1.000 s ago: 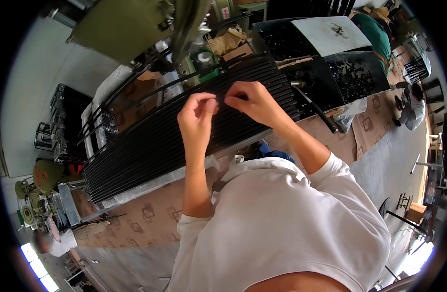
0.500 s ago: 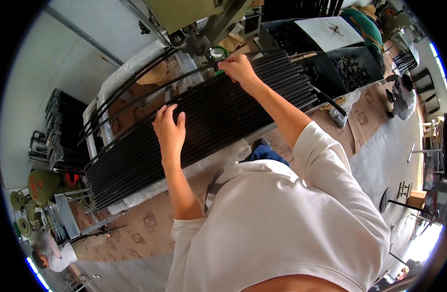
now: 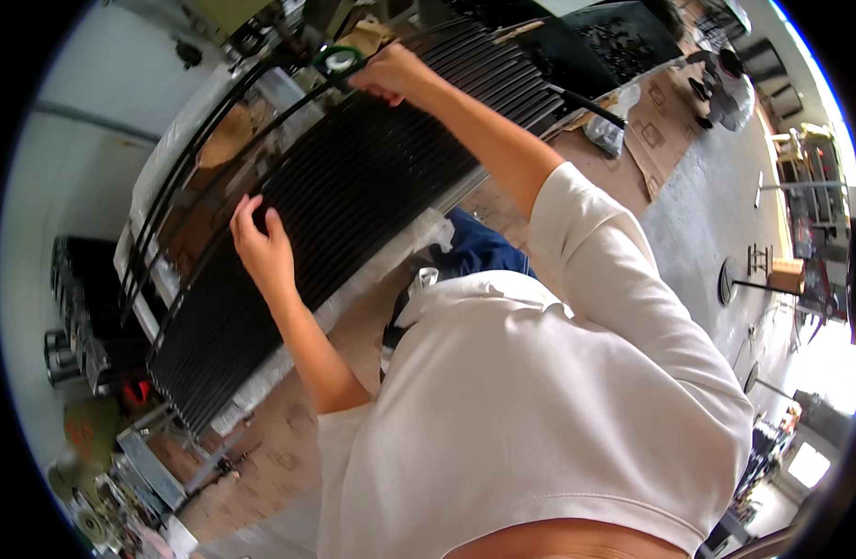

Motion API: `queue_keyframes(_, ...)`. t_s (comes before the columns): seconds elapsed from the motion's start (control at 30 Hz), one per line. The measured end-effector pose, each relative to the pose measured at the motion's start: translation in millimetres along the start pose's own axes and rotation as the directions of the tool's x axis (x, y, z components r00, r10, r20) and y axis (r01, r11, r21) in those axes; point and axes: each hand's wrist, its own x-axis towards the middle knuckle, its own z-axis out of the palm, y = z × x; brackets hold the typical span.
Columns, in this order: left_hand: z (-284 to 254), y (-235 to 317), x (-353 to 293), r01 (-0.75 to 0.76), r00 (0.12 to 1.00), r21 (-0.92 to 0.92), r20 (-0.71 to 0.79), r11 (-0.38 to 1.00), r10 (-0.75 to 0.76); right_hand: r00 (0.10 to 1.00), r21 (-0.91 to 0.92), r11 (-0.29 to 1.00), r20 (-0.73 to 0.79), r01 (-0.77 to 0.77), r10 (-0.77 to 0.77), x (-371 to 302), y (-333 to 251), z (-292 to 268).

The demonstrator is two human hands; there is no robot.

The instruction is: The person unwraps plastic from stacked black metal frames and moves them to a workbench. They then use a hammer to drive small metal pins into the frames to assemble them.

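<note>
A wide row of long black metal tubes (image 3: 353,177) lies side by side across a padded stand in front of me. At the far edge of the row, my right hand (image 3: 393,74) is closed, its fingers curled round a black tube beside the green-edged tape roll (image 3: 339,61). My left hand (image 3: 264,256) hovers at the far left part of the row, thumb and fingers apart, holding nothing. Whether its fingertips touch a tube is hard to see.
Beyond the row, several separate black tubes (image 3: 204,140) span a plastic-wrapped frame (image 3: 150,200). Black bins (image 3: 614,42) of small parts stand at the far right. Stacked black frames (image 3: 93,312) stand left. A person (image 3: 726,88) crouches on the right.
My view has turned and shifted, so the tubes and both hands sit further left and higher. The right hand stays curled near the tape roll; the left stays spread by the tubes.
</note>
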Motion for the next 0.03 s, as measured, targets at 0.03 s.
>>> queue_keyframes(0.03,4.2,-22.6,0.2,-0.074,0.997,-0.041,-0.014,0.996,0.073,0.999,-0.012,1.000,-0.038,0.003,-0.003,2.1,-3.7,-15.9)
